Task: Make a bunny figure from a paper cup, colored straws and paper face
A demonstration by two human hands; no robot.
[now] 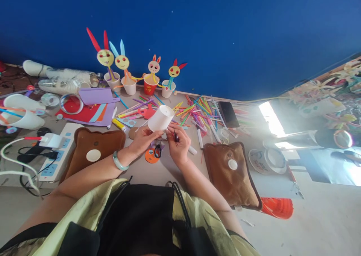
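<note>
A white paper cup (159, 120), tilted with its closed base facing up and to the right, is held by my left hand (142, 140). There is a small dark spot on the base. Fingers curled, my right hand (179, 143) grips a small dark pointed tool (176, 136) beside the cup; its exact kind is unclear. Below the cup lie an orange paper disc (151, 156) and a black loop (158, 151), on the table between my forearms. A white stick (192, 149) lies by my right hand.
Several paper-cup figures with long ears (150, 85) stand along the blue wall. Coloured straws and pens (197, 111) spread behind my hands. Brown cushioned pads (229, 173) flank both arms. A power strip (60, 154) with cables lies left; a phone (228, 114) lies right.
</note>
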